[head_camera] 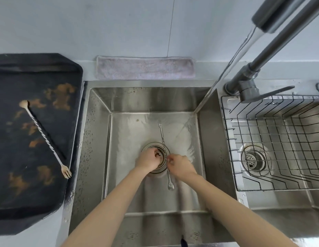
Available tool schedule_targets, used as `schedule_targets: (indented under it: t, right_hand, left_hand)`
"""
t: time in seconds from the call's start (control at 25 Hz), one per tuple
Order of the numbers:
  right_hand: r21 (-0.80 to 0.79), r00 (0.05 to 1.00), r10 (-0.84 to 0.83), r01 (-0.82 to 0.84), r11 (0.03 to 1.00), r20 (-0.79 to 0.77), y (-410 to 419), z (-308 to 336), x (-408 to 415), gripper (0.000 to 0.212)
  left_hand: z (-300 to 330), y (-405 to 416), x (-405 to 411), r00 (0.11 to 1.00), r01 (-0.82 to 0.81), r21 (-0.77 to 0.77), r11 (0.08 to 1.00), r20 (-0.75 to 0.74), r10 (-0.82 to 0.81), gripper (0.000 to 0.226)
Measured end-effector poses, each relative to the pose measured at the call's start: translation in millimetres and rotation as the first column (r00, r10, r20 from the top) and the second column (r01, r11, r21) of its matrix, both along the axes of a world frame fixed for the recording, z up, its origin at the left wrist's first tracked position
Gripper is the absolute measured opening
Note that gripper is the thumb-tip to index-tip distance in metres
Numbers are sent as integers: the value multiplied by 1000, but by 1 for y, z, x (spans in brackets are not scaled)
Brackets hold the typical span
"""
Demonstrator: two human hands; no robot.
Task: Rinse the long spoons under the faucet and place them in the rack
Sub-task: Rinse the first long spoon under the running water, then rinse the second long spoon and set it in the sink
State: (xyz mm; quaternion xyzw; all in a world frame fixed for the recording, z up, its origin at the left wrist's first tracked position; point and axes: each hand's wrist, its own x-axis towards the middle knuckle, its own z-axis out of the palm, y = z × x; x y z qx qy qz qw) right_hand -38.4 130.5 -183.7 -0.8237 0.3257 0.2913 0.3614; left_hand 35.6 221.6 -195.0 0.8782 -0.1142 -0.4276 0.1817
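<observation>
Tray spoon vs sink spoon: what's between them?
Head view: the dark tray's right rim, then the sink's left wall and wet floor. No other item between tray spoon and sink spoon.

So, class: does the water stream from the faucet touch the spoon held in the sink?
Apart. The head view shows the stream landing right of the spoon.

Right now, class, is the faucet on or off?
On. A stream of water runs from the faucet spout into the left sink basin, spreading across its floor.
</observation>
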Motion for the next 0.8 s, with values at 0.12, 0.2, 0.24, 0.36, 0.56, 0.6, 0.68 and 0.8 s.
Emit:
schedule_targets:
  t: [0.12, 0.2, 0.24, 0.36, 0.56, 0.6, 0.68, 0.8]
  right_hand:
    - [-47, 998, 63, -62, 997, 24, 5, 23, 2, 37]
    - [-72, 993, 110, -106, 992, 50, 9, 40, 2, 38]
    - [-76, 990, 122, -117, 990, 68, 12, 48, 4, 39]
    - [-103, 980, 157, -145, 984, 120, 24, 73, 10, 46]
    - [-172, 941, 235, -196, 965, 243, 49, 103, 25, 47]
    - [-175, 934, 239, -197, 965, 266, 56, 106, 28, 46]
    - [-169, 919, 240, -195, 966, 313, 71, 111, 33, 44]
    - [-155, 889, 238, -191, 969, 391, 99, 116, 44, 39]
  left_hand:
    - [23, 12, 6, 986, 116, 50, 992, 112, -121, 37]
    - [42, 20, 12, 963, 177, 106, 978, 187, -194, 41]
    - [52, 24, 15, 947, 199, 130, 971, 230, -225, 42]
    - [84, 40, 23, 889, 225, 178, 958, 365, -277, 42]
    - [132, 76, 39, 783, 212, 201, 956, 550, -289, 39]
    - [138, 85, 43, 773, 202, 192, 960, 570, -277, 37]
    - [149, 104, 49, 766, 178, 180, 967, 592, -251, 36]
    - [156, 136, 58, 762, 147, 155, 977, 612, -212, 35]
